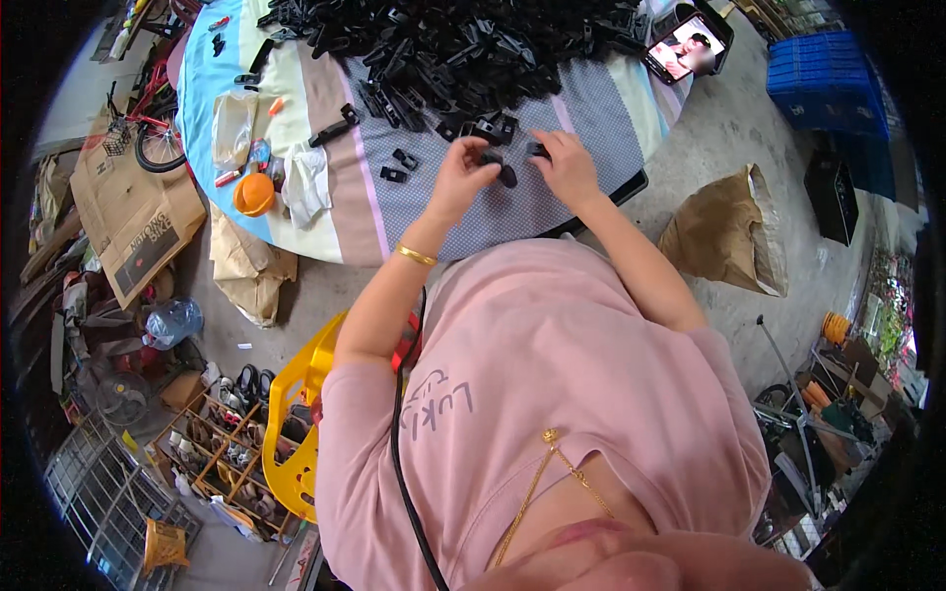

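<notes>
black parts (463, 44): matt hard plastic | surface (552, 202): covered in woven striped cloth, soft, matt | bowl (254, 194): smooth orange plastic | sack (729, 231): creased brown paper | chair (296, 414): glossy yellow plastic | bangle (416, 256): shiny gold metal

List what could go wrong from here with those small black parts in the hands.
1. The left hand and right hand work small black parts near the table edge; a dropped piece might roll off onto the floor.
2. The big black pile sits close behind the hands; a loose piece may get lost in it.
3. The phone showing a video could draw the eyes away.
</notes>
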A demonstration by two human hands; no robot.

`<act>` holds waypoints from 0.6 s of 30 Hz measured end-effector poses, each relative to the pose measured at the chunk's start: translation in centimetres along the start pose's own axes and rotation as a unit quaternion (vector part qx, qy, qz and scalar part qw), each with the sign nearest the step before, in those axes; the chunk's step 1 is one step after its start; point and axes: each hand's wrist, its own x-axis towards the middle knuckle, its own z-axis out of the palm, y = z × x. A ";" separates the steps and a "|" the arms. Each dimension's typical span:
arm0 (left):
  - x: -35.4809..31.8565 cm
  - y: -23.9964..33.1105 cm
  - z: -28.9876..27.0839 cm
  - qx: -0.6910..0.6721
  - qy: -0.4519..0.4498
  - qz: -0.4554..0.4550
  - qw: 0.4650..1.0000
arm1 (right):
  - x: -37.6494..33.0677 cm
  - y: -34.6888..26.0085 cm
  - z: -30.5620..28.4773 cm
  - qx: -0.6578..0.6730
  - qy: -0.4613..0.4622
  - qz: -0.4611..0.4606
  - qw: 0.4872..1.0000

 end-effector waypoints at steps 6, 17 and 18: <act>-2.4 0.7 1.1 0.354 0.005 0.112 0.929 | -0.9 0.8 -1.2 -0.024 -0.034 -0.041 0.998; -4.3 1.0 4.8 0.605 0.072 0.119 0.784 | -1.6 0.2 -1.6 -0.009 -0.044 -0.040 0.998; -4.1 0.4 4.6 0.603 0.071 0.119 0.785 | -1.8 0.2 -1.8 -0.004 -0.052 -0.030 0.998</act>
